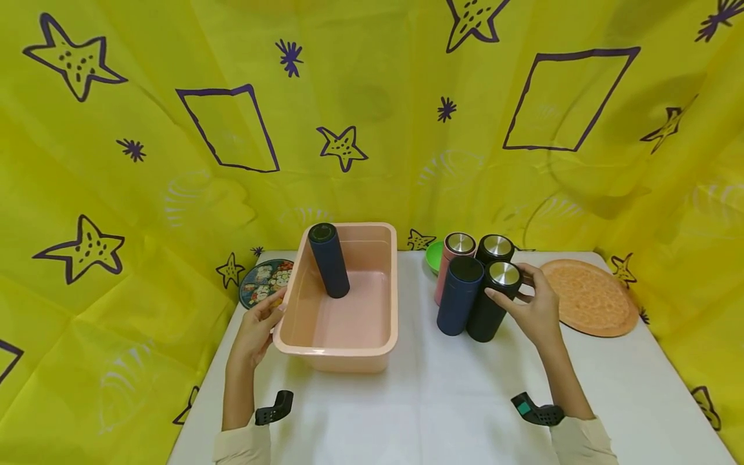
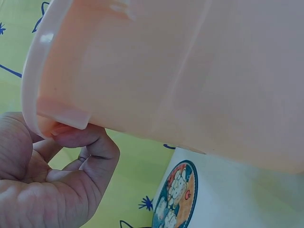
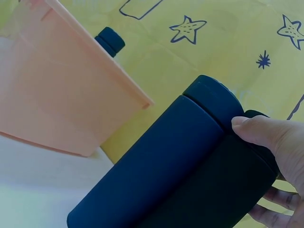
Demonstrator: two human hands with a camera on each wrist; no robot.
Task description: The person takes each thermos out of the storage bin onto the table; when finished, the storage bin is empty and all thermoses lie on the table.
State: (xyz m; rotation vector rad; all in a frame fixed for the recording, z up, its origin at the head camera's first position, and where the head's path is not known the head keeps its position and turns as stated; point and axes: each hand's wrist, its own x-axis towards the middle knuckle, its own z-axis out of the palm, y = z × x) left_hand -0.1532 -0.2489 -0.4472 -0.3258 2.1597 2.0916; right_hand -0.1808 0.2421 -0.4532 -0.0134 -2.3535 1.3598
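On the left, a peach plastic basin point(image 1: 392, 303) stands on the table, its side rim pinched by my left hand point(image 1: 252, 332). Inside it a dark blue flask point(image 1: 331, 265) stands near the left wall. My right hand point(image 1: 539, 313) grips a black flask point(image 1: 487, 316) with a silver-topped lid, thumb and fingers around its upper end. Touching that flask in the right wrist view is a second dark blue flask point(image 3: 156, 156). Behind these two stand a pink flask point(image 1: 443, 278) and another black flask point(image 1: 496, 247), both with silver lid tops and partly hidden.
A green bowl point(image 1: 433, 256) shows partly behind the pink flask. At the right lies a round brown mat point(image 1: 593, 297) that looks like flatbread. A round patterned mat point(image 1: 261, 284) lies left of the basin. A yellow curtain point(image 1: 372, 84) hangs behind the white table point(image 1: 401, 413).
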